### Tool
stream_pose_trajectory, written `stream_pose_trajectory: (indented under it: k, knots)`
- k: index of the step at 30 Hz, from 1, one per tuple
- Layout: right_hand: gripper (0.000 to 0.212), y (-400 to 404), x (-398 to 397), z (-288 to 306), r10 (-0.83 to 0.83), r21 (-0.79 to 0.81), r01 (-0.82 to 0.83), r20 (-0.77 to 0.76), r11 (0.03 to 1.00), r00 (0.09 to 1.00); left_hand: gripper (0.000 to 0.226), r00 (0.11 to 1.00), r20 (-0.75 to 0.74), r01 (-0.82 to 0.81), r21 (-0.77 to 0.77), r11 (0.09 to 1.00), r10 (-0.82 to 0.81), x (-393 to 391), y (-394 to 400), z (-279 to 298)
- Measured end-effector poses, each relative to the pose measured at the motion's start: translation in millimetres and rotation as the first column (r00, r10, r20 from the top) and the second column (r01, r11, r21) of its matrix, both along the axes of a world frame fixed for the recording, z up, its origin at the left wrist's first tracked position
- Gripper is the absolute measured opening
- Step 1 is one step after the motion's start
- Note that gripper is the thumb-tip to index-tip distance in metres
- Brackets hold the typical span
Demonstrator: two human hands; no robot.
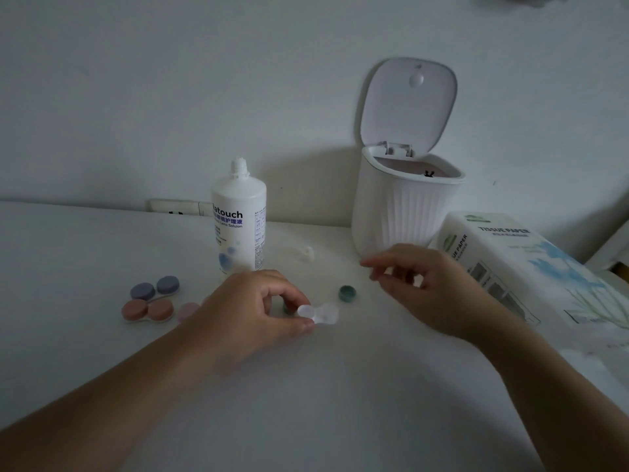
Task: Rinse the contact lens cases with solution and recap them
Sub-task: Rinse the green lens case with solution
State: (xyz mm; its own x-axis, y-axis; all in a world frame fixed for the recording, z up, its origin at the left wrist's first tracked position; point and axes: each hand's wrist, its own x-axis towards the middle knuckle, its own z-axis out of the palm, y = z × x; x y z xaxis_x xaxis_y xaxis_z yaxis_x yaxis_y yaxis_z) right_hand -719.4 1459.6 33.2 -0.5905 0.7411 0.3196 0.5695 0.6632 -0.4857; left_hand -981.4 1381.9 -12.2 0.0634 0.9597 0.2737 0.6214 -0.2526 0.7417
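My left hand [252,303] pinches the left end of a clear, uncapped lens case [320,314] lying on the white table. A green cap [347,293] rests just to the case's right; a second green cap [288,309] peeks out behind my fingers. My right hand [429,287] hovers above the table to the right, fingers apart, holding nothing. The solution bottle [239,216] stands uncapped behind my left hand, its white cap [301,253] lying beside it. A purple case [155,288], an orange case [147,311] and a pink case [189,311] sit capped at the left.
A small white bin [401,212] with its lid raised stands against the wall at the back right. A tissue paper pack [531,267] lies at the right edge. A wall socket [177,207] sits behind the table's far edge.
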Motion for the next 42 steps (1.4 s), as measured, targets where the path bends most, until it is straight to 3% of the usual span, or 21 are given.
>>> stream_pose_trajectory:
  k: [3, 7, 11, 14, 20, 28, 36, 42]
  knots:
    - [0.035, 3, 31, 13, -0.109, 0.185, 0.077, 0.167, 0.98, 0.98, 0.016, 1.0, 0.002, -0.004, 0.002, 1.0, 0.004, 0, 0, 0]
    - [0.04, 1, 60, 17, -0.333, 0.304, 0.209, 0.444, 0.929, 0.832, 0.015, 1.0, 0.012, -0.001, 0.007, 1.0, 0.001, -1, 1, 0]
    - [0.065, 3, 66, 7, -0.3, 0.292, 0.137, 0.639, 0.947, 0.708, 0.013, 1.0, 0.003, 0.007, 0.0, 1.0, -0.007, 0, -1, 0]
    - [0.061, 6, 63, -6, -0.296, 0.31, 0.1, 0.688, 0.945, 0.663, 0.012, 1.0, 0.013, 0.017, 0.012, 1.0, -0.017, -1, -2, 0]
    - [0.028, 5, 55, -14, -0.301, 0.315, 0.138, 0.555, 0.939, 0.776, 0.013, 1.0, 0.007, 0.011, 0.018, 1.0, -0.011, -2, -1, -1]
    - [0.038, 4, 44, -25, -0.326, 0.171, 0.283, 0.342, 0.944, 0.881, 0.014, 0.997, 0.051, -0.05, 0.002, 0.999, 0.05, 5, -3, 5]
    - [0.046, 18, 39, -41, -0.426, 0.232, 0.433, -0.083, 0.871, 0.901, 0.01, 0.996, 0.072, -0.048, 0.027, 0.998, 0.046, 17, 10, 39]
    - [0.046, 22, 44, -54, -0.391, 0.122, 0.419, -0.199, 0.9, 0.899, 0.007, 0.982, 0.19, -0.014, 0.021, 1.0, 0.01, 31, 39, 82]
